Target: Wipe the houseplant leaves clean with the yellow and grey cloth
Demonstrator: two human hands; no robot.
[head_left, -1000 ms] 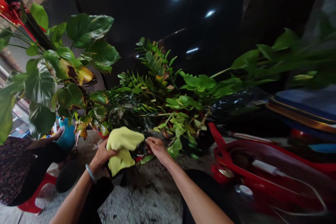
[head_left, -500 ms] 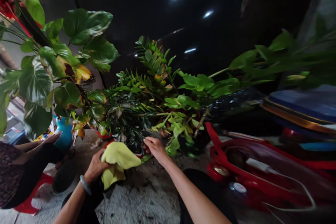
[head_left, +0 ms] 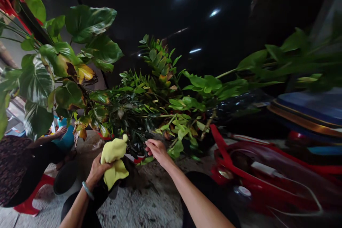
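Observation:
A yellow cloth (head_left: 114,162) is bunched in my left hand (head_left: 98,171), with its loose part folded up over the fingers. Right of it, my right hand (head_left: 157,151) is pinched at the edge of a dark-leaved plant (head_left: 136,123). The fingertips touch the dark leaves there, apparently holding a leaf, though its exact shape is hard to make out. Lighter green leaves (head_left: 181,128) hang just above and right of that hand. A bracelet (head_left: 87,190) circles my left wrist.
Large-leaved foliage (head_left: 91,25) rises at the left. A person (head_left: 16,164) sits there on a red stool (head_left: 34,196), a hand on a blue object (head_left: 65,139), beside a dark bucket (head_left: 66,181). At right stand a red plastic item (head_left: 256,171) with a white cable and a blue stack (head_left: 307,107).
The yellow cloth has swung from reaching rightward to being gathered upright near my left hand. My right hand keeps its pinch in nearly the same place. The seated person's hand has shifted on the blue object.

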